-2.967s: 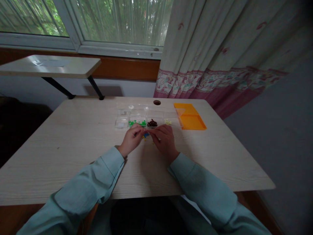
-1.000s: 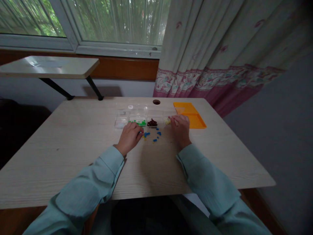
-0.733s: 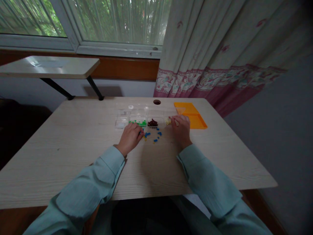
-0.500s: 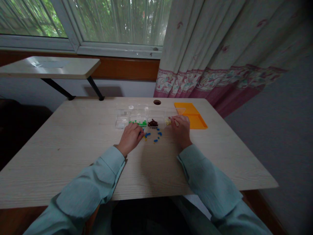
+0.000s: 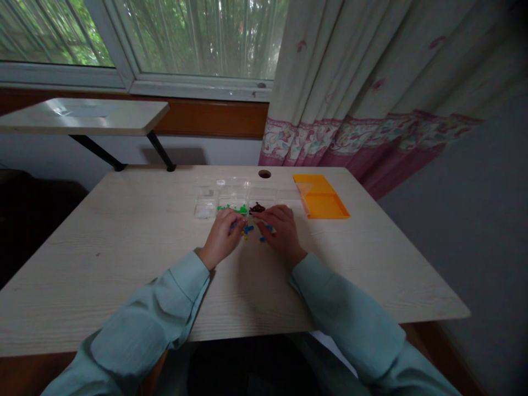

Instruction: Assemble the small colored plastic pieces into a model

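Note:
My left hand (image 5: 221, 235) rests on the wooden table (image 5: 124, 247) with its fingers curled by a scatter of small blue pieces (image 5: 248, 229). My right hand (image 5: 279, 230) lies just right of them, fingers bent down over the pieces; what either hand pinches is too small to name. Behind both hands stands a clear compartment box (image 5: 231, 193) with green pieces (image 5: 231, 208) and dark brown pieces (image 5: 257, 208) in separate cells.
An orange lid (image 5: 320, 204) lies at the box's right end. A round cable hole (image 5: 264, 174) sits near the table's far edge. A second small table (image 5: 82, 114) stands under the window at the left; a curtain (image 5: 371, 99) hangs at the right.
My right hand has come back left from the box's right-end cell to the blue pieces in front of the box. My left hand has barely shifted.

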The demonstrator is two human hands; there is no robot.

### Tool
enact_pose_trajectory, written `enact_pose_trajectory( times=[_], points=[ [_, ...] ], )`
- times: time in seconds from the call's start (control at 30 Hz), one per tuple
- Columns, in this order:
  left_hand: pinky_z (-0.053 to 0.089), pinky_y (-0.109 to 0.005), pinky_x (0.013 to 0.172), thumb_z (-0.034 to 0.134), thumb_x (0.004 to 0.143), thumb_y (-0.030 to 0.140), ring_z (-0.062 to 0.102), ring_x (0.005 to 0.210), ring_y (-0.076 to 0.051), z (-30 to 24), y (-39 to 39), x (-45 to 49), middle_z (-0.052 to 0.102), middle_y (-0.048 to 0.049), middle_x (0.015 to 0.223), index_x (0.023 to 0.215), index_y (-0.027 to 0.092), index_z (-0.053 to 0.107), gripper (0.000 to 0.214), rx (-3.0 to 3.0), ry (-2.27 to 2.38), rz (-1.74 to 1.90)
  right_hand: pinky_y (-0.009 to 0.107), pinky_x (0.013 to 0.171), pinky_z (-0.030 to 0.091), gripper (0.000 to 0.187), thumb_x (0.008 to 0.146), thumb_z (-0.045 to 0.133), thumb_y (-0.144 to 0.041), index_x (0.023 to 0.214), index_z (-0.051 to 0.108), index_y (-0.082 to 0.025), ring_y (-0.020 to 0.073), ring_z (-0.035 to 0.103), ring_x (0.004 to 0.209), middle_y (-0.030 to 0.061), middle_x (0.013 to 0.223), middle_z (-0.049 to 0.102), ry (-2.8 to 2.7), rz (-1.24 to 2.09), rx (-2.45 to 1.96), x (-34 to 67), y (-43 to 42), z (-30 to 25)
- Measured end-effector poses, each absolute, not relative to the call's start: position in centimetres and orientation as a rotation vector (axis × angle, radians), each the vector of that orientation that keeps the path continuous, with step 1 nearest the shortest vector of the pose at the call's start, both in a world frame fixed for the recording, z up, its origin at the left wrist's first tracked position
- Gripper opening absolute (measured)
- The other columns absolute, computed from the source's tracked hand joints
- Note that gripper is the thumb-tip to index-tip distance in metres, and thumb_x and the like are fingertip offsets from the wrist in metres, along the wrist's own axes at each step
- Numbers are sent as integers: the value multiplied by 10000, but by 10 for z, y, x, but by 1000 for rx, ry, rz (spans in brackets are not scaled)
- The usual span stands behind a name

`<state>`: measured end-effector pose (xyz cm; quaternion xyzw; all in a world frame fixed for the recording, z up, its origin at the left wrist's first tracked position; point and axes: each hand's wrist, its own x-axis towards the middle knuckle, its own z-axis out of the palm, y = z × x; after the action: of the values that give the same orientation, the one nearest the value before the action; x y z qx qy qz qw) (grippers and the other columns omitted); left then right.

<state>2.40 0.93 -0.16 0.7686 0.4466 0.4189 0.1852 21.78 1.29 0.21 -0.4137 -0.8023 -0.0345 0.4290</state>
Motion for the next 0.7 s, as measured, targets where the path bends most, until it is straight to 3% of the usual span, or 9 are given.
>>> enact_pose_trajectory(
  times=[0.7],
  points=[
    [434,-299,719,446,967,364,522,785,-165,-10,9,26,543,-35,768,759,180,604,319,2008,1190,1224,372,809,454,154,902,587,-286,919,739,-279,191,573,842,26,825,709,-1993,-49,-961,202,1,-1]
  ],
)
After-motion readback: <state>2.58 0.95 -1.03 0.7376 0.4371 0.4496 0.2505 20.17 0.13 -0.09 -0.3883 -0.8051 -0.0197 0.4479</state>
